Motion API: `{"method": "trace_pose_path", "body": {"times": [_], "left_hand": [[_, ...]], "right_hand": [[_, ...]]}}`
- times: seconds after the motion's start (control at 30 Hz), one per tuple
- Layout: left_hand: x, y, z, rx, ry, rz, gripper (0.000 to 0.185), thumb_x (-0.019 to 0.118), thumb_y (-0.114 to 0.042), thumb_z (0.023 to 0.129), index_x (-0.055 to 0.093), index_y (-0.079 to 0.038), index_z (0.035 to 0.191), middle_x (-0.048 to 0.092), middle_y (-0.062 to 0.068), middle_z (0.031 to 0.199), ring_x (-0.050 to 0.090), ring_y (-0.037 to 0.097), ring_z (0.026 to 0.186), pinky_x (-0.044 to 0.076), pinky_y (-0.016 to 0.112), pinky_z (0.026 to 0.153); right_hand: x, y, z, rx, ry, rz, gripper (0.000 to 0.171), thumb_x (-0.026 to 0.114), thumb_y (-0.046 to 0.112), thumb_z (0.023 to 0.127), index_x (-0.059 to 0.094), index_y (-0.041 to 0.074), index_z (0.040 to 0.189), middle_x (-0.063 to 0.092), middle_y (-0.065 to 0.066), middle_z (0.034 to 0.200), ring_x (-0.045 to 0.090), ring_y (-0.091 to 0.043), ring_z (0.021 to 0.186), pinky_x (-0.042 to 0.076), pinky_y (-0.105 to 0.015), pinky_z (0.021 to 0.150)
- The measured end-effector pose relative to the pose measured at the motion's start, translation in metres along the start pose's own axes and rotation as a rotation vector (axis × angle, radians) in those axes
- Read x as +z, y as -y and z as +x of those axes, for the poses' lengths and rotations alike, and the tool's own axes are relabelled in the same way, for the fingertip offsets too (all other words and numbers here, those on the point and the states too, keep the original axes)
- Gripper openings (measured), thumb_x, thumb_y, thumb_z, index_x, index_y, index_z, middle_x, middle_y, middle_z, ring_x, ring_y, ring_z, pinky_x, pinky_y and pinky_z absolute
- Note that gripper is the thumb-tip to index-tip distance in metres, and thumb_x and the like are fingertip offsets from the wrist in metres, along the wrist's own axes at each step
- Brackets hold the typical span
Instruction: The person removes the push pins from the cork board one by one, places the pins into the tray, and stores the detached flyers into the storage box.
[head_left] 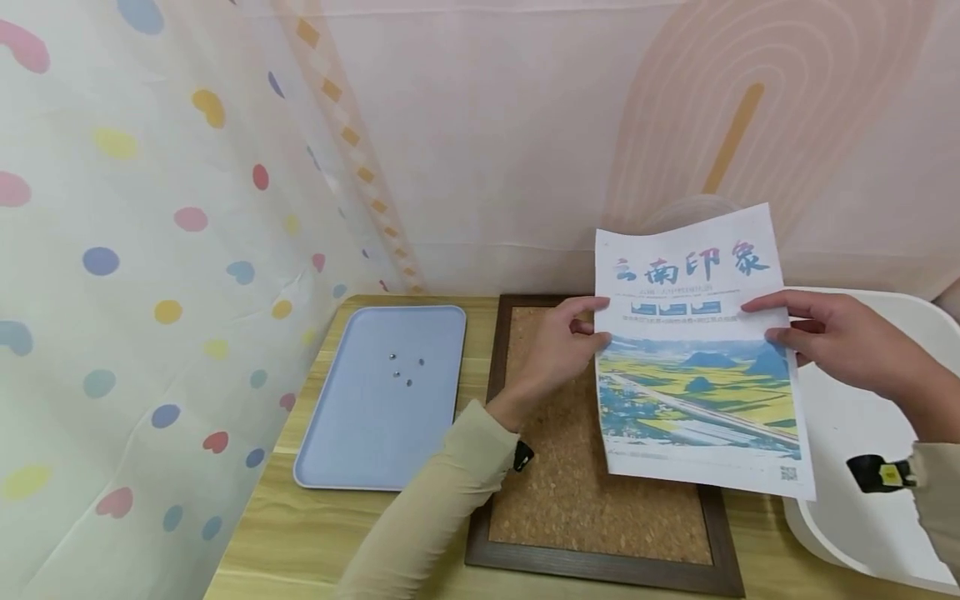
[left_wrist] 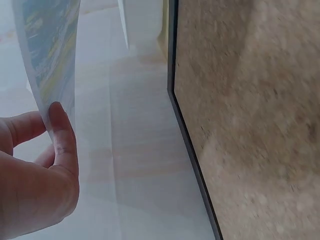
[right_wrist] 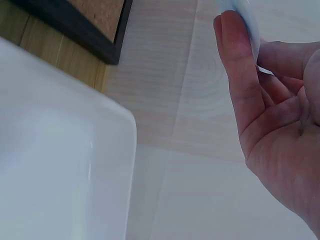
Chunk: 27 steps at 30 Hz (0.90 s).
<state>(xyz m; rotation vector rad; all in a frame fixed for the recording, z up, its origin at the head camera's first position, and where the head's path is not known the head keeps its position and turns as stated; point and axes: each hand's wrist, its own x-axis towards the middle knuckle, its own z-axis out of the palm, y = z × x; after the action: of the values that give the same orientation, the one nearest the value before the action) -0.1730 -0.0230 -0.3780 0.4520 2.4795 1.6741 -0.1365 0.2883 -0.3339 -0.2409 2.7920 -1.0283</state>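
A printed paper poster (head_left: 697, 392), with blue lettering above a landscape of yellow fields, is held up over the right part of a cork board (head_left: 547, 450) in a dark frame. My left hand (head_left: 558, 346) pinches its left edge. On the opposite edge, my right hand (head_left: 847, 337) grips the sheet between thumb and fingers. In the left wrist view the poster (left_wrist: 50, 55) bends slightly where the left hand (left_wrist: 45, 175) pinches it. Only a sliver of paper shows by the right hand (right_wrist: 270, 110) in the right wrist view. The poster hides part of the board.
Left of the board, a light blue tray (head_left: 360, 442) holds several small metallic pieces (head_left: 397, 374). A white bin (head_left: 847, 433) stands at the right, partly behind the right arm. Everything sits on a wooden table (head_left: 270, 533), with patterned curtains (head_left: 480, 150) behind and at the left.
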Motion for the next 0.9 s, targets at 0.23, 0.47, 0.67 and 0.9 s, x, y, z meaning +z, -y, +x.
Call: {"method": "trace_pose_path", "body": {"times": [0.23, 0.47, 0.67, 0.9], "left_hand": [[0.024, -0.008, 0.006, 0.025, 0.03, -0.028, 0.045, 0.067, -0.008, 0.094, 0.058, -0.016, 0.137, 0.054, -0.003, 0.136, 0.055, 0.009, 0.092, 0.048, 0.021, 0.062], [0.055, -0.019, 0.01, 0.064, 0.056, -0.039, 0.045, 0.066, -0.006, 0.094, 0.058, -0.015, 0.138, 0.054, -0.003, 0.135, 0.054, 0.004, 0.088, 0.048, 0.019, 0.062], [0.082, -0.032, 0.012, 0.096, 0.075, -0.001, 0.045, 0.065, -0.007, 0.095, 0.057, -0.016, 0.138, 0.054, -0.004, 0.133, 0.053, 0.0, 0.081, 0.046, 0.016, 0.061], [0.104, -0.04, 0.012, 0.109, 0.095, 0.008, 0.044, 0.064, -0.007, 0.095, 0.058, -0.016, 0.138, 0.053, -0.005, 0.137, 0.051, -0.002, 0.079, 0.045, 0.015, 0.063]], "right_hand": [[-0.011, -0.018, -0.009, 0.055, -0.071, -0.062, 0.041, 0.056, 0.004, 0.1, 0.051, 0.001, 0.14, 0.041, -0.033, 0.139, 0.062, -0.032, 0.084, 0.051, -0.02, 0.062], [-0.018, -0.044, -0.018, 0.061, -0.206, -0.039, 0.037, 0.057, 0.005, 0.099, 0.053, -0.001, 0.136, 0.041, -0.037, 0.136, 0.063, -0.029, 0.076, 0.051, -0.014, 0.061], [-0.022, -0.068, -0.026, 0.03, -0.292, -0.005, 0.038, 0.053, -0.005, 0.098, 0.06, 0.021, 0.124, 0.041, -0.04, 0.13, 0.059, -0.008, 0.068, 0.049, -0.013, 0.057], [-0.031, -0.11, -0.033, 0.086, -0.345, -0.007, 0.062, 0.047, -0.006, 0.1, 0.049, 0.054, 0.114, 0.055, 0.002, 0.11, 0.052, 0.009, 0.068, 0.048, -0.015, 0.055]]}}
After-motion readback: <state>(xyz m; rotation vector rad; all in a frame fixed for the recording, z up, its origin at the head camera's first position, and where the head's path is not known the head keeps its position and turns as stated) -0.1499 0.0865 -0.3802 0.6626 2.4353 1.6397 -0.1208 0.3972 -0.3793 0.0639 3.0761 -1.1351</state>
